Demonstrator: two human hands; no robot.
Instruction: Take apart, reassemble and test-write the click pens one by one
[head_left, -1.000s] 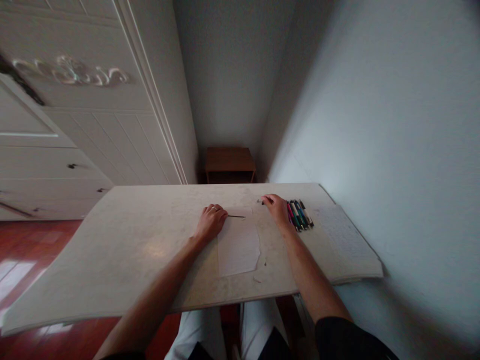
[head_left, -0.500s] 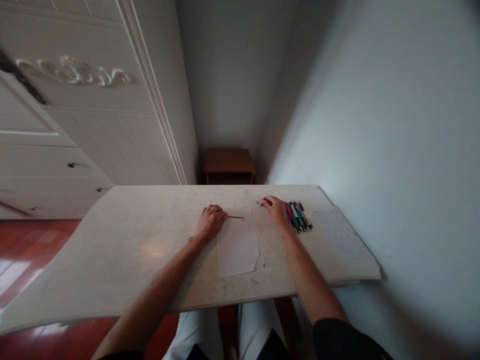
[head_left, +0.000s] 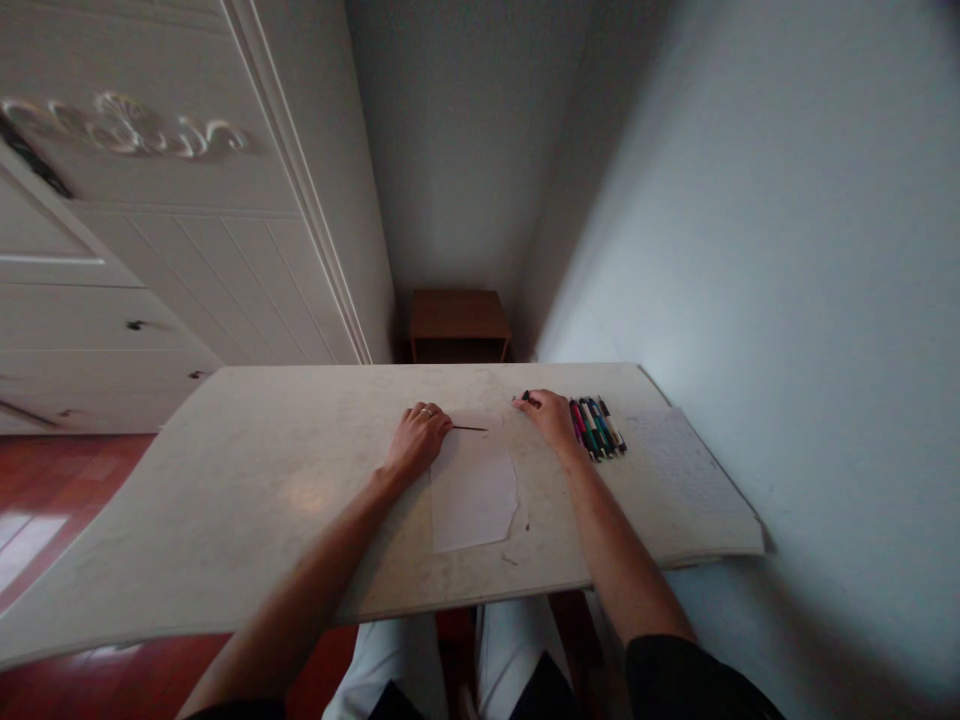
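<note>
My left hand (head_left: 420,440) rests on the upper left of a white sheet of paper (head_left: 472,500) with a torn right edge. From its fingertips a thin dark rod (head_left: 471,428), slim as a pen refill, points right across the paper. My right hand (head_left: 547,414) is beyond the sheet's top right corner, its fingers pinched on a small black piece (head_left: 526,396) too small to name. Tiny pale bits lie near those fingertips. Just right of that hand, several pens (head_left: 596,428) lie side by side in a row.
The white table (head_left: 300,430) has a few dark scraps (head_left: 527,526) near its front edge. A written sheet (head_left: 679,460) lies at the right end, beside the wall. White cabinets (head_left: 187,260) stand on the left, and a low brown wooden stand (head_left: 460,315) is behind the table.
The right hand's fingers have shifted slightly, and the small black piece now shows more above them. The left hand and the thin rod keep their place on the paper.
</note>
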